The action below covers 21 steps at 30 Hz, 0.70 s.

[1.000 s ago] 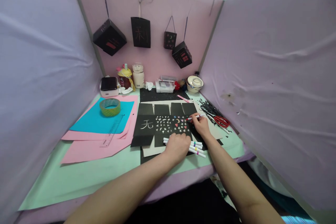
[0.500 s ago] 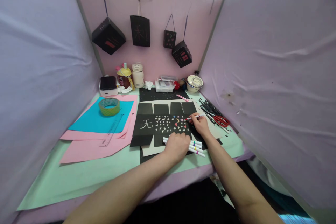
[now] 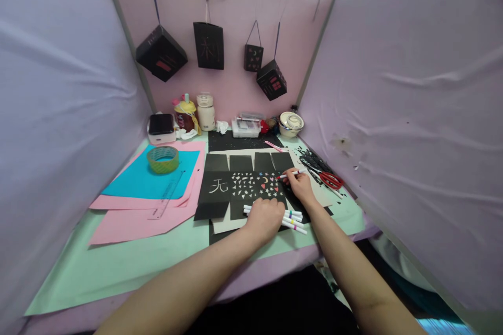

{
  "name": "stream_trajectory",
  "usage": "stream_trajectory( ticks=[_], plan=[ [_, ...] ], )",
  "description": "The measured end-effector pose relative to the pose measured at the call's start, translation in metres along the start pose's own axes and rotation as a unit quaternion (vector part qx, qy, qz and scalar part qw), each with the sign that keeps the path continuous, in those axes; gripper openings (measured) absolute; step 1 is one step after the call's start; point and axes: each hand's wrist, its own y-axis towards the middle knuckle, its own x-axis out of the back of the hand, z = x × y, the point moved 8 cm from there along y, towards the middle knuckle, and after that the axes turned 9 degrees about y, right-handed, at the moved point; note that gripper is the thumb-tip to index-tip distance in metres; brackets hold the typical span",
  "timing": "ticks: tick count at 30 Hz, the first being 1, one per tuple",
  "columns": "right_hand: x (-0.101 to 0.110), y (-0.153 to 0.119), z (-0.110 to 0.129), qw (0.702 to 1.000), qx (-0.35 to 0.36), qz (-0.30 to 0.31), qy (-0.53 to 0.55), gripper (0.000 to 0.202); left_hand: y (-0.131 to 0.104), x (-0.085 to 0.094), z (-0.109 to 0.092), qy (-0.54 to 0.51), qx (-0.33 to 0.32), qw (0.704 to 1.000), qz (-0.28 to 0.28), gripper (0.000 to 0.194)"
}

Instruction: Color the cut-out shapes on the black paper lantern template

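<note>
My right hand (image 3: pixel 298 185) pinches a white marker pen (image 3: pixel 293 173) whose red tip meets the right part of the black card (image 3: pixel 214 200). That card is cut with flaps and bears a white character, rows of small cut triangles, stars, hearts and a moon (image 3: pixel 265 180), several of them coloured. Wrapped round a bundle of white marker pens (image 3: pixel 293 221) with coloured bands, my left hand (image 3: pixel 265 218) rests at the card's lower edge. Beneath the card lies a pale board (image 3: pixel 226 226).
Left are blue paper (image 3: pixel 129 180), pink paper (image 3: pixel 121 227), a tape roll (image 3: pixel 163 167) and a clear ruler (image 3: pixel 168 196). Red-handled scissors (image 3: pixel 331 180) lie right among black scraps. Bottles, a plastic case (image 3: pixel 246 128) and a lidded bowl (image 3: pixel 291 124) stand behind. Black paper boxes (image 3: pixel 162 52) hang above.
The view has shifted very slightly. Both hands stay almost in place, the right one still with the red marker pen's tip at the card.
</note>
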Motion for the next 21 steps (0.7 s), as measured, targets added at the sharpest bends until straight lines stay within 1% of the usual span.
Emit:
stream_trajectory(
  ticks=[4,10,13,15,18,21],
  plan=[
    [0.001,0.0,0.0,1.0,0.0,-0.007,0.005,0.034,0.0,0.002,0.0,0.0,-0.004,1.0,-0.004,0.012],
    [0.0,0.001,-0.004,1.0,-0.005,-0.001,0.002,0.033,0.0,0.001,0.0,0.0,-0.003,1.0,-0.002,0.012],
    [0.001,0.0,-0.002,1.0,-0.005,-0.004,0.016,0.033,0.0,0.001,0.0,-0.004,0.0,1.0,-0.004,0.012],
    [0.006,-0.001,0.002,0.999,0.004,-0.019,0.032,0.034,0.0,0.002,0.0,-0.004,0.0,1.0,-0.005,0.011],
    [0.014,0.0,0.014,0.997,0.042,-0.046,0.042,0.034,0.0,0.002,0.0,-0.001,-0.004,1.0,-0.004,0.011],
    [0.013,0.006,0.03,0.995,0.09,-0.032,0.031,0.034,0.0,0.002,-0.001,0.001,-0.008,1.0,-0.005,0.012]
  ],
)
